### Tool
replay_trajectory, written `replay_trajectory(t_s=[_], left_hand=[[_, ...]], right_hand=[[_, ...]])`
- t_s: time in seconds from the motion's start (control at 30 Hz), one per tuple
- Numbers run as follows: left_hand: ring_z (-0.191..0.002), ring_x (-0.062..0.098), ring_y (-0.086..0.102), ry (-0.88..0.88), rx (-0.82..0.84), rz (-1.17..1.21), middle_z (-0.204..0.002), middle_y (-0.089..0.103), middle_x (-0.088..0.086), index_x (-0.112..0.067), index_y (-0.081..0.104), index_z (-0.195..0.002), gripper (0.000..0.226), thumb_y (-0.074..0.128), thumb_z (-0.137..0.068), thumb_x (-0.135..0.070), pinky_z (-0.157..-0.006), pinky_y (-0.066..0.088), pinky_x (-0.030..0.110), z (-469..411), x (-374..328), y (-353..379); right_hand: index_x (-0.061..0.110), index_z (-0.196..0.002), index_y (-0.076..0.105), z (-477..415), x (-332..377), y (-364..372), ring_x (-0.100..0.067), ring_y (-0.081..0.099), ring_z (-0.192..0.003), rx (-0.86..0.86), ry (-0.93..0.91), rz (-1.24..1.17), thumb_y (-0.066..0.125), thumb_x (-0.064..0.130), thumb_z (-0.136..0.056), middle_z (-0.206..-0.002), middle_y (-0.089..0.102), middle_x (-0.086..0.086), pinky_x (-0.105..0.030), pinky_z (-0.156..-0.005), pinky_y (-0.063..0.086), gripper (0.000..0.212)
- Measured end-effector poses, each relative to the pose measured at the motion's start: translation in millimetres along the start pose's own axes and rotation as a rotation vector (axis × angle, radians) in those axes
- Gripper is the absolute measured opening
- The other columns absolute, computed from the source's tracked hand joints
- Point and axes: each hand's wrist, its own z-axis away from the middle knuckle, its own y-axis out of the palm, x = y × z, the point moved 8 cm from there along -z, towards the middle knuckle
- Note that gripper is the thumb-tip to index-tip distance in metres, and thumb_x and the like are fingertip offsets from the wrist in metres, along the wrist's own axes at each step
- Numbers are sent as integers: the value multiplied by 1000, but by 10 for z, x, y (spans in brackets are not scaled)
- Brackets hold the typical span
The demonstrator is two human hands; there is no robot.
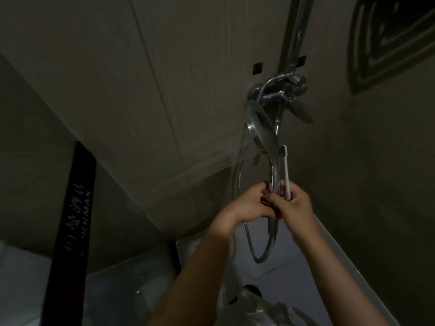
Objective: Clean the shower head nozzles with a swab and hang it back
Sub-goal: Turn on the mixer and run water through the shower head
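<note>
A chrome hand shower head (260,124) points upward in the dim bathroom, its round face toward the left and its handle running down into my hands. My left hand (248,203) is closed around the lower end of the handle. My right hand (294,203) touches the handle from the right and holds a white toothbrush (285,168) upright, with its dark bristles beside the head's neck. The metal hose (249,245) loops down below both hands.
The chrome mixer tap (286,87) and riser pipe (301,31) sit on the tiled wall just above the shower head. A dark vertical strip with white lettering (73,220) stands at the left. A crumpled plastic bag (256,307) lies on the pale floor below.
</note>
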Motion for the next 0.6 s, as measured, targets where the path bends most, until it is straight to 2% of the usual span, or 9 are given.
replay_trajectory(t_s=[0.2,0.27,0.37,0.47,0.53,0.6], left_hand=[[-76,-1,66,3,-35,12,-94,62,-1,-16,52,-102,50,58,-73,24,-71,54,14,3,17,-63],[-81,1,66,14,-38,8,-96,62,0,-16,53,-103,49,61,-73,22,-78,54,17,-41,8,-44],[-97,16,63,34,-15,-10,-103,63,5,-14,54,-108,50,65,-71,18,-92,51,33,-142,-32,34],[-86,4,63,39,13,-14,-98,62,1,-18,53,-103,52,62,-71,23,-82,53,21,-266,-61,150],[-80,-1,64,49,43,-24,-95,61,0,-18,52,-100,53,61,-71,25,-78,53,16,-340,-86,255],[-75,-4,64,53,70,-29,-93,60,0,-20,52,-97,54,59,-71,27,-74,52,14,-416,-96,350]], right_hand=[[-3,-93,66,-53,-25,72,-21,61,-72,34,-21,21,68,-1,-77,-83,66,-25,-32,-66,49,16],[-2,-93,66,-63,-10,32,-22,61,-72,26,-30,20,68,0,-77,-82,66,-24,-32,-66,50,16],[0,-89,65,-86,13,-86,-16,61,-69,-14,-37,12,68,0,-77,-77,65,-17,-26,-63,49,13],[9,-81,64,-101,23,-230,-4,58,-60,-59,-39,4,69,-1,-76,-69,62,-6,-14,-56,47,12],[9,-82,64,-108,10,-341,-6,59,-63,-86,-26,-4,68,-1,-76,-71,63,-7,-18,-59,48,12],[3,-88,64,-109,-2,-452,-16,61,-71,-115,-14,-9,67,-1,-77,-76,64,-13,-29,-66,50,12]])
